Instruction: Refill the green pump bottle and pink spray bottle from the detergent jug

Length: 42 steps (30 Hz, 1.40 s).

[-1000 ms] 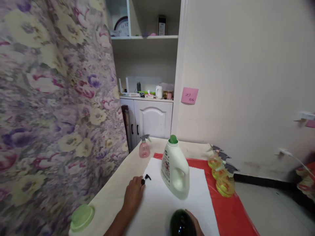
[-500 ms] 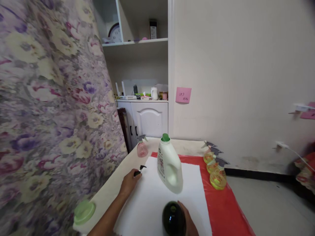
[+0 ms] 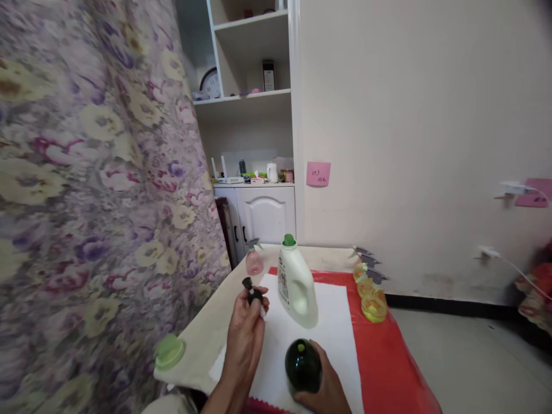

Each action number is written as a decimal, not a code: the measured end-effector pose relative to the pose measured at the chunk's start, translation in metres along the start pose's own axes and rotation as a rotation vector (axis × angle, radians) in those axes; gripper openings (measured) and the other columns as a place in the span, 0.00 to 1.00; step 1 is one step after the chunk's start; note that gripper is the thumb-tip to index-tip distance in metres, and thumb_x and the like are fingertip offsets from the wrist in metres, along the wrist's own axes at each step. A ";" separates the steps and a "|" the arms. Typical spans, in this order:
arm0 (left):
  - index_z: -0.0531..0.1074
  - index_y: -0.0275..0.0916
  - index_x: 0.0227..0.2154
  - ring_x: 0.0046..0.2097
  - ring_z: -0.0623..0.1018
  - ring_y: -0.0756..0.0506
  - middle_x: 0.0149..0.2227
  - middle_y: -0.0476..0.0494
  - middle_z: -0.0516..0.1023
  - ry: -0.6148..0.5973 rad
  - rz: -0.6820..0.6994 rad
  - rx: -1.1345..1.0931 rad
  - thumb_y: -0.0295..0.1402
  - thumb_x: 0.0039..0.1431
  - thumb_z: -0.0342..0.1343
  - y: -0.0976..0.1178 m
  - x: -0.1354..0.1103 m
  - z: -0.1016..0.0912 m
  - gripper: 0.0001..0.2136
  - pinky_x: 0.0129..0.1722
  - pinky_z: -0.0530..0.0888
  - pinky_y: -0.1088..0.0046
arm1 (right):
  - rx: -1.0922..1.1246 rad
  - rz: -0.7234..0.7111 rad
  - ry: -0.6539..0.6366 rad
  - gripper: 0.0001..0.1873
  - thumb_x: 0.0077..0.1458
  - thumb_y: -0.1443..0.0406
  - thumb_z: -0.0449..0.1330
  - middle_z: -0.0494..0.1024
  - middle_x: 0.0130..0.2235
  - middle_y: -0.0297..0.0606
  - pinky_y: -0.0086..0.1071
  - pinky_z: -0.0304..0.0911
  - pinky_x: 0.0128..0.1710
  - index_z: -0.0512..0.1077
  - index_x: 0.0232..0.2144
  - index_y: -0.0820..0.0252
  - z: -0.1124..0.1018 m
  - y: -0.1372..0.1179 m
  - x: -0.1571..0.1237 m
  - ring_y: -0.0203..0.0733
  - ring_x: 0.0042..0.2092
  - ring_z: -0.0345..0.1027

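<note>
In my left hand [image 3: 245, 330] is a small black pump head [image 3: 254, 294], pinched between thumb and fingers above the left side of the white sheet [image 3: 334, 310]. My right hand [image 3: 326, 382] is wrapped round a dark green bottle [image 3: 302, 368] from its right side, with the bottle's top facing me. Just beyond both hands stands a large pale green detergent jug [image 3: 297, 287], its green spout showing at the neck. A pink spray bottle [image 3: 254, 263] stands behind my left hand.
Several yellow spray bottles [image 3: 373, 307] line the right side on a red cloth [image 3: 379, 356]. A light green cap [image 3: 170, 352] lies at the table's left edge. A floral curtain [image 3: 107, 230] hangs on the left, with a white cabinet [image 3: 269, 213] and wall behind.
My left hand has come up and right with the pump head, turning it upright. The right hand keeps hold of the bottle. The camera view has shifted slightly.
</note>
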<state>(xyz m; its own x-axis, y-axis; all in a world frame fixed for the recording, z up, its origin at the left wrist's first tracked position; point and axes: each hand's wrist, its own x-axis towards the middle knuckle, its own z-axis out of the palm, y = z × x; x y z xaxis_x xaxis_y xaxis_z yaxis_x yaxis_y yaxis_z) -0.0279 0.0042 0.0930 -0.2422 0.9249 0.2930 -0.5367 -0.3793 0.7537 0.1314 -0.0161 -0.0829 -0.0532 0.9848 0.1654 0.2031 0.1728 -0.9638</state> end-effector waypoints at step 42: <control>0.77 0.43 0.43 0.49 0.77 0.36 0.44 0.43 0.82 -0.286 -0.248 0.519 0.37 0.48 0.65 -0.059 -0.051 -0.043 0.17 0.53 0.70 0.60 | 0.082 -0.181 -0.020 0.48 0.29 0.72 0.63 0.68 0.55 0.44 0.43 0.57 0.59 0.55 0.56 0.57 -0.003 -0.010 -0.015 0.55 0.58 0.61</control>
<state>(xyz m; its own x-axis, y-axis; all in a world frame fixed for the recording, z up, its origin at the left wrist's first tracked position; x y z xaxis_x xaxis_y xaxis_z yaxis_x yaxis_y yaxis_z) -0.0184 -0.0220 0.0080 0.1029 0.9809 0.1649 -0.0709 -0.1581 0.9849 0.1330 -0.0321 -0.0754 -0.1009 0.9371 0.3342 0.1081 0.3442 -0.9326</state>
